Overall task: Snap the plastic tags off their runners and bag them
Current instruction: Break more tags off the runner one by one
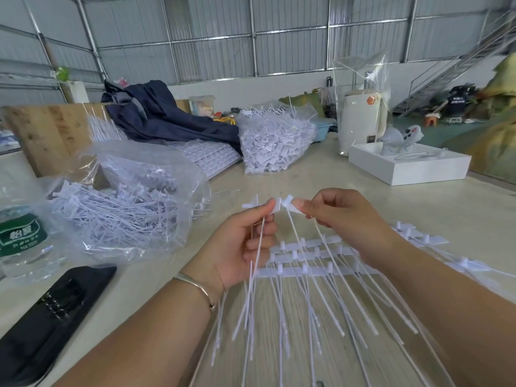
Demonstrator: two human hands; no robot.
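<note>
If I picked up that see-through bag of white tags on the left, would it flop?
Probably. The clear bag looks thin and crinkled, so it should sag. Its mouth lies open, so tags might slide out. Likely light: the tags are thin plastic.

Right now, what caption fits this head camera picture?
Left hand and right hand pinch white plastic tags above runners.

**Hands on tag heads above the bench**

Left hand (245, 244) grips several thin white plastic tags (258, 247), stems hanging down. Right hand (339, 216) pinches one flat white tag head (290, 205) beside it. White runner strips (312, 270) lie beneath on pale wooden table (418, 202). Clear plastic bag of loose tags (125, 202) at left, near green-labelled water bottle (22, 238).
</note>
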